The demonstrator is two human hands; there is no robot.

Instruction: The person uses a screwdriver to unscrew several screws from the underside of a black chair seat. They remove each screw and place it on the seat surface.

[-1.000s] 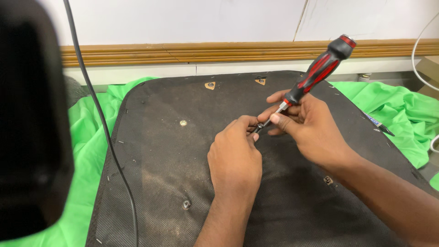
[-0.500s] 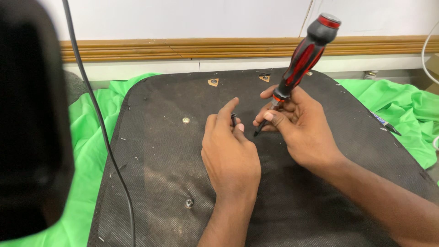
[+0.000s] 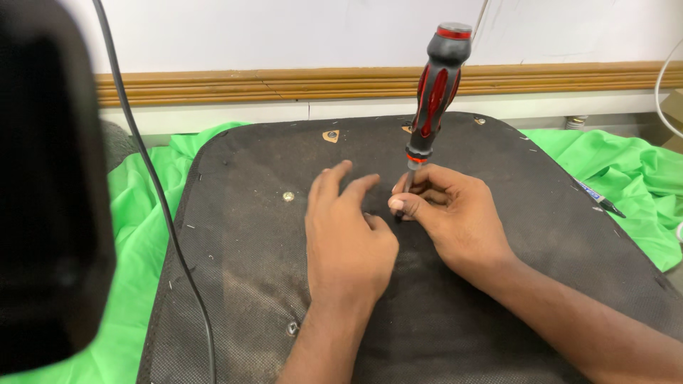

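Nearby, black cable [image 3: 160, 206] crosses green cloth [image 3: 135, 284].

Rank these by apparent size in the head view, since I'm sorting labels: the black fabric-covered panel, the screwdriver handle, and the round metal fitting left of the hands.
1. Black fabric-covered panel, by far the largest.
2. Red-and-black screwdriver handle, upright above the right hand.
3. Round metal fitting, the smallest.

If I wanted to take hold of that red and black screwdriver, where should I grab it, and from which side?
Probably the thick red and black screwdriver handle, from above or from its left side. It stands nearly upright on the dark fabric-covered panel, handle free and ribbed for grip. The right hand already pinches the thin shaft near the tip, with the left hand beside it, so low down is crowded.
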